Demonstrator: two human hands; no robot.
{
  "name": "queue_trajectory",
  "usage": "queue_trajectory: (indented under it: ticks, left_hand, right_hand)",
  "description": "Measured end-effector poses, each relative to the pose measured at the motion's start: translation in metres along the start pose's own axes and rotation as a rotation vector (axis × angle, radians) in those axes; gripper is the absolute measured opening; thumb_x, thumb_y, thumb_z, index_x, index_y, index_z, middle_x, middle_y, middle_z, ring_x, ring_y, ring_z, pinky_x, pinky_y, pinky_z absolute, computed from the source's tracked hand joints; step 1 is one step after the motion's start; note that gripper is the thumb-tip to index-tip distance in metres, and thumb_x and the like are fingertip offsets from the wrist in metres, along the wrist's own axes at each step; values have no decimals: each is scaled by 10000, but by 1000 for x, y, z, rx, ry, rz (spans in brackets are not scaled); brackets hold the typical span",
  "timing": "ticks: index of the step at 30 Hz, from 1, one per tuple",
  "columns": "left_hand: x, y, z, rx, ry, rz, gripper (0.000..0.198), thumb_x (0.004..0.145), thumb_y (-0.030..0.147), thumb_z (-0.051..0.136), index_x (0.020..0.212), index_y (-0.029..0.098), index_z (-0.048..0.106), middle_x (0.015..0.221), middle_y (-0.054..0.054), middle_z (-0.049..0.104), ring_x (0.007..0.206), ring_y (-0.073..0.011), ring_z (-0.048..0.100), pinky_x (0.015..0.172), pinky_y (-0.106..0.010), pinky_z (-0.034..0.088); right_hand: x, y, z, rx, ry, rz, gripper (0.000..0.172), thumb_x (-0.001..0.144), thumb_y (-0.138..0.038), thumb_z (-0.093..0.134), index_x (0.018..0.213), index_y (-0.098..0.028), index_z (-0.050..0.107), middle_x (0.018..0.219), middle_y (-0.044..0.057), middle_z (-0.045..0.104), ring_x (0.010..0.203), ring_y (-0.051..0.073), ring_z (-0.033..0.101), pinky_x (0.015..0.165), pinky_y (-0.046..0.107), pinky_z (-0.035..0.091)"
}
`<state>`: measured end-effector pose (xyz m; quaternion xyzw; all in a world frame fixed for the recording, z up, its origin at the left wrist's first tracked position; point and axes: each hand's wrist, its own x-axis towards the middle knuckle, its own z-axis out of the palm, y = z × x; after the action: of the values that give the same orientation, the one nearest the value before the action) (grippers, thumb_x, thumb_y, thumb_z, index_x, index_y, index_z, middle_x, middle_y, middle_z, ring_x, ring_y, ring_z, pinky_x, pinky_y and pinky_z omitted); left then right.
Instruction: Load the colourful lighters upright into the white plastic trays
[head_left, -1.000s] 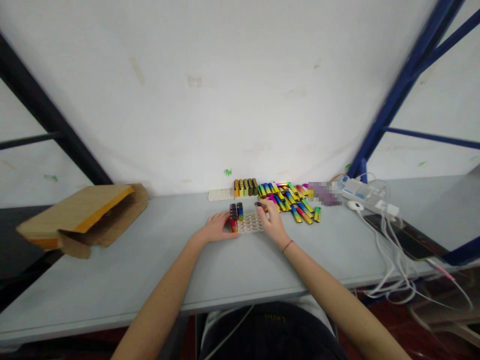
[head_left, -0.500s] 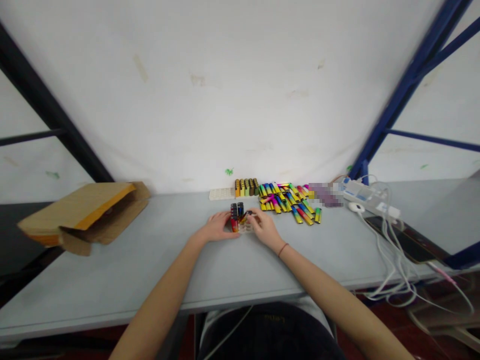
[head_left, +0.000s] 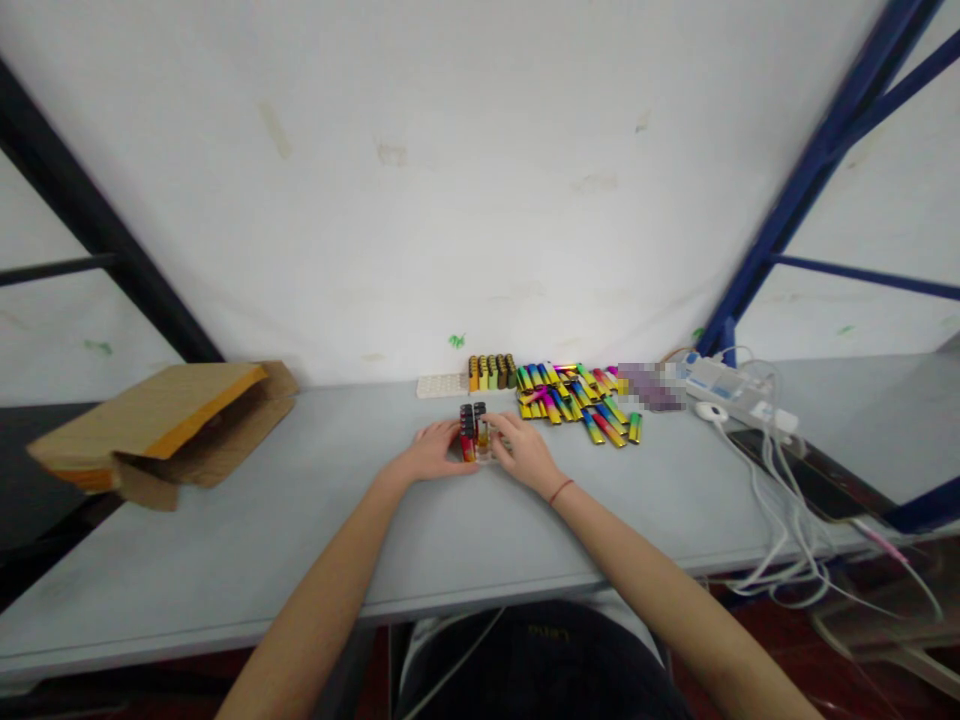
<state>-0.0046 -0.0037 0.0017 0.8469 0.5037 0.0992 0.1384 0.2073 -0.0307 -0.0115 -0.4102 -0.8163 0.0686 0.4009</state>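
Observation:
Near the middle of the table, several lighters (head_left: 468,441) with black tops and red bodies stand upright in a small white tray (head_left: 484,459). My left hand (head_left: 433,452) curves round the tray's left side, thumb in front and fingers behind, gripping it with its lighters. On the other side, my right hand (head_left: 523,450) has its fingertips on an amber-looking lighter (head_left: 482,436) that stands upright in the second row. The fingers and the lighters hide much of the tray.
Behind are a white holed tray (head_left: 442,386) and a block of upright lighters (head_left: 492,374). Many multicoloured lighters (head_left: 574,402) lie loose to the right. A cardboard box (head_left: 161,420) stands left; a power strip (head_left: 739,395), cables and a dark phone (head_left: 814,475) lie right.
The lighter in my right hand has gone from tilted above the tray to upright beside the other lighters. My right hand has shifted slightly left; my left hand keeps its hold.

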Motion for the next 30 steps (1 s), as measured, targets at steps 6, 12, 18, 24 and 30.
queue_trajectory:
  ticks: [6, 12, 18, 24, 30]
  left_hand:
    - [-1, 2, -3, 6, -26, -14, 818, 716, 612, 711, 1375, 162, 534, 1458, -164, 535, 1342, -397, 480, 1126, -513, 365]
    - [0, 3, -5, -3, -38, -11, 814, 719, 609, 705, 1380, 166, 528, 1474, -168, 520, 1340, -396, 478, 1135, -528, 347]
    - [0, 1, -4, -13, -18, -11, 801, 701, 605, 718, 1360, 184, 544, 1464, -153, 535, 1333, -397, 487, 1125, -525, 364]
    - [0, -1, -3, -2, -13, -2, 804, 708, 624, 707, 1367, 194, 540, 1467, -141, 534, 1332, -392, 491, 1131, -513, 363]
    - [0, 1, -3, 2, -23, -9, 814, 716, 613, 706, 1380, 179, 529, 1474, -154, 524, 1340, -397, 480, 1134, -515, 356]
  right_hand:
    - [2, 47, -44, -97, 366, 286, 316, 873, -188, 435, 1123, -142, 623, 1048, 143, 667, 987, 263, 607, 937, 405, 468]
    - [-25, 105, -108, -501, 537, 1021, 471, 826, -181, 482, 1264, -26, 556, 1176, 270, 625, 1123, 354, 600, 930, 446, 463]
    - [-46, 131, -116, -554, 187, 1256, 344, 789, -219, 573, 1076, -96, 717, 1104, 268, 682, 1023, 346, 674, 798, 390, 513]
    - [-46, 138, -120, -538, 81, 1260, 323, 758, -183, 595, 1046, -103, 718, 1063, 254, 701, 1029, 335, 670, 798, 363, 499]
    - [-26, 115, -120, -121, 560, 1055, 374, 925, -254, 384, 1243, -101, 506, 937, 148, 673, 835, 226, 640, 747, 314, 471]
